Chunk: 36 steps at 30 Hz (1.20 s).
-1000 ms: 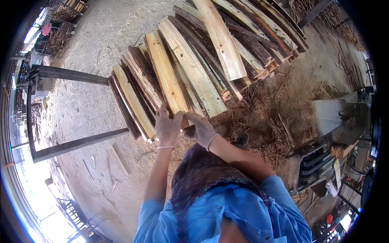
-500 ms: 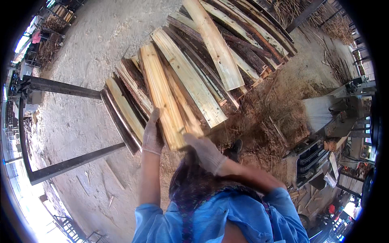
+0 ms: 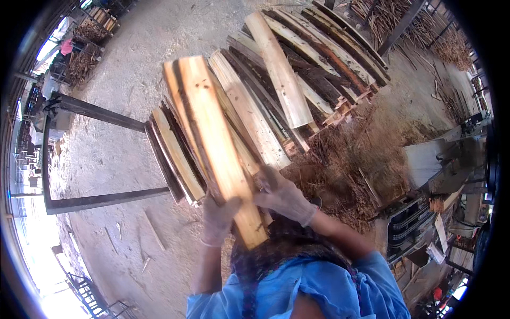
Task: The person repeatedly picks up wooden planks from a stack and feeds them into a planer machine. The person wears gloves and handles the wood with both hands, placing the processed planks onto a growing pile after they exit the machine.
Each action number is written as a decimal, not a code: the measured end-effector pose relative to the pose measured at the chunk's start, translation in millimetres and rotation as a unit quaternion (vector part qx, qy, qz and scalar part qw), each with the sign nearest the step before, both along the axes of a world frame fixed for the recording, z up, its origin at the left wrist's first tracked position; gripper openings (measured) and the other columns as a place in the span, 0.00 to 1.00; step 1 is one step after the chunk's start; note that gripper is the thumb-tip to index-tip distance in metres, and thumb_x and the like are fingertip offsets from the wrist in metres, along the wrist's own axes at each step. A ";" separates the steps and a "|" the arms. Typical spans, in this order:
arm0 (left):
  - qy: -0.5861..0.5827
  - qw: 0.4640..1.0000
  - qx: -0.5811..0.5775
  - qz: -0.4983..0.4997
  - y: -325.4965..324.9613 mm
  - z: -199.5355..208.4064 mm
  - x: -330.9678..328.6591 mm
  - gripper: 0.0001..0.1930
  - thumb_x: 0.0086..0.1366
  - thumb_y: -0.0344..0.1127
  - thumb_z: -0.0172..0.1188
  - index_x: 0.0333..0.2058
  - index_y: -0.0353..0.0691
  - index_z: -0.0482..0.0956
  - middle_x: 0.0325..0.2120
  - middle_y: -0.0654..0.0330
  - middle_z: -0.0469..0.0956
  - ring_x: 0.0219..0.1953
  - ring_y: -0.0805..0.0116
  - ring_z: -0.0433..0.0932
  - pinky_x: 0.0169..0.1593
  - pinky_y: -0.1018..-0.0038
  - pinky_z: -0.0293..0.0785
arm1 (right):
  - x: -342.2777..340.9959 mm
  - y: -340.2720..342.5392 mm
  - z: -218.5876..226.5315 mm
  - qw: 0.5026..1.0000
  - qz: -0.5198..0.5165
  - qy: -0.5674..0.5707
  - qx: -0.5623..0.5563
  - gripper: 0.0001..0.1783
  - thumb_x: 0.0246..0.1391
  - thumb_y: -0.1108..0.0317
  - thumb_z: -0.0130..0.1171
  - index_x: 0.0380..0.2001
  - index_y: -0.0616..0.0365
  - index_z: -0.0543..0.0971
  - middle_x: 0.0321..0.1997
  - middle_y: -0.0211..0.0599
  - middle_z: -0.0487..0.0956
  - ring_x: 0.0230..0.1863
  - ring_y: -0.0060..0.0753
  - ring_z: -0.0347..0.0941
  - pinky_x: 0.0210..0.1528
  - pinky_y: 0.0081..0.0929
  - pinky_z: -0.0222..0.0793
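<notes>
A long pale wooden plank point(image 3: 210, 122) with knots and a dark bark strip along its left side is lifted above a pile of boards, its near end close to my body. My left hand point(image 3: 219, 218), in a whitish knit glove, grips its left edge, thumb on top. On the opposite edge my right hand point(image 3: 287, 198), gloved alike, is closed round the plank, thumb on its face. The fingers beneath are hidden. Under and beside it lie other bark-edged boards, among them a pale board point(image 3: 244, 103) just to the right and a board point(image 3: 279, 69) lying askew across the pile.
The pile's far-right boards point(image 3: 340, 50) reach toward a post. At left stands a dark metal frame point(image 3: 106, 199). Bark debris point(image 3: 345, 175) covers the ground right of my feet. Machinery point(image 3: 409, 223) stands at the right, and stacked sticks point(image 3: 388, 26) lie at the far right.
The plank has risen off the pile and come nearer my body. My left hand has moved down along its edge; my right hand has moved from its near end to its right edge.
</notes>
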State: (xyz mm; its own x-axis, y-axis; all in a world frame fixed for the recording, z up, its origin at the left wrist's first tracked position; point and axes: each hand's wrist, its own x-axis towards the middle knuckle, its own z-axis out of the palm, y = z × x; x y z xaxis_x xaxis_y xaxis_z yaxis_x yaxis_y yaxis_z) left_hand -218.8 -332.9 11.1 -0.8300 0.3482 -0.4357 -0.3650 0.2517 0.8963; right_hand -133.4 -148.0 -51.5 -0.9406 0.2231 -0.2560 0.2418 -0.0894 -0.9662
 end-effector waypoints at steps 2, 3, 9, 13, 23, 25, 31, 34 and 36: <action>0.124 0.988 -0.010 -0.093 22.3 11.4 21.5 0.32 0.60 0.30 0.70 0.63 0.30 0.73 0.44 0.56 0.87 0.45 0.66 0.86 0.50 0.68 0.84 | -25.4 9.9 7.7 0.988 -0.045 0.137 -0.056 0.57 0.54 0.49 0.74 0.74 0.74 0.57 0.64 0.63 0.78 0.65 0.50 0.75 0.68 0.39 0.71; 0.191 0.969 -0.109 -0.112 39.5 29.2 36.9 0.34 0.59 0.33 0.72 0.63 0.30 0.73 0.45 0.56 0.87 0.46 0.65 0.86 0.51 0.67 0.84 | -28.1 22.1 30.8 0.990 -0.031 0.105 -0.088 0.56 0.53 0.48 0.76 0.72 0.73 0.61 0.61 0.60 0.79 0.62 0.48 0.77 0.66 0.37 0.73; 0.065 0.969 0.144 -0.190 114.7 56.9 81.1 0.57 0.57 0.39 0.76 0.77 0.31 0.48 0.68 0.47 0.67 0.68 0.59 0.71 0.67 0.65 0.73 | 46.7 98.3 47.0 0.894 -0.028 0.187 -0.406 0.44 0.58 0.48 0.75 0.68 0.62 0.69 0.56 0.40 0.81 0.53 0.35 0.80 0.59 0.34 0.79; 0.188 0.926 0.080 -0.317 160.9 29.3 106.5 0.53 0.59 0.36 0.72 0.77 0.31 0.51 0.66 0.48 0.70 0.67 0.60 0.72 0.69 0.65 0.70 | 113.9 136.8 34.0 0.877 -0.100 0.208 -0.421 0.42 0.60 0.50 0.73 0.69 0.62 0.69 0.57 0.38 0.81 0.56 0.35 0.79 0.62 0.37 0.78; 0.078 0.854 0.063 -0.510 270.7 67.0 192.2 0.39 0.62 0.34 0.70 0.70 0.32 0.67 0.57 0.56 0.78 0.57 0.67 0.76 0.63 0.67 0.73 | 260.7 207.7 45.7 0.884 -0.310 0.223 -0.269 0.49 0.58 0.42 0.74 0.70 0.65 0.68 0.63 0.42 0.79 0.62 0.35 0.76 0.65 0.37 0.74; 0.086 0.843 0.068 -0.526 287.8 64.9 210.4 0.34 0.61 0.36 0.73 0.65 0.33 0.73 0.47 0.61 0.81 0.48 0.69 0.77 0.56 0.69 0.76 | 286.2 218.0 53.6 0.881 -0.334 0.213 -0.257 0.51 0.57 0.41 0.74 0.71 0.66 0.67 0.62 0.42 0.79 0.61 0.32 0.75 0.65 0.35 0.73; 0.161 0.758 0.054 -0.630 340.8 70.4 259.9 0.25 0.59 0.36 0.74 0.55 0.35 0.79 0.37 0.67 0.80 0.37 0.77 0.76 0.43 0.74 0.76 | 353.9 223.5 81.0 0.817 -0.492 0.236 -0.187 0.41 0.58 0.52 0.75 0.66 0.64 0.70 0.55 0.34 0.80 0.53 0.25 0.75 0.60 0.30 0.74; 0.257 0.691 0.105 -0.668 367.2 61.3 289.7 0.29 0.62 0.40 0.74 0.58 0.32 0.79 0.43 0.55 0.83 0.46 0.61 0.81 0.53 0.64 0.77 | 391.2 229.0 71.3 0.767 -0.592 0.204 -0.140 0.40 0.56 0.54 0.75 0.63 0.66 0.71 0.48 0.35 0.80 0.46 0.27 0.77 0.51 0.28 0.78; 0.401 0.635 0.163 -0.640 379.8 63.2 325.0 0.31 0.64 0.43 0.74 0.60 0.30 0.78 0.48 0.46 0.83 0.51 0.51 0.82 0.58 0.58 0.76 | 422.6 229.2 71.7 0.718 -0.661 0.183 -0.122 0.38 0.56 0.54 0.75 0.61 0.66 0.71 0.45 0.36 0.80 0.43 0.28 0.78 0.46 0.28 0.80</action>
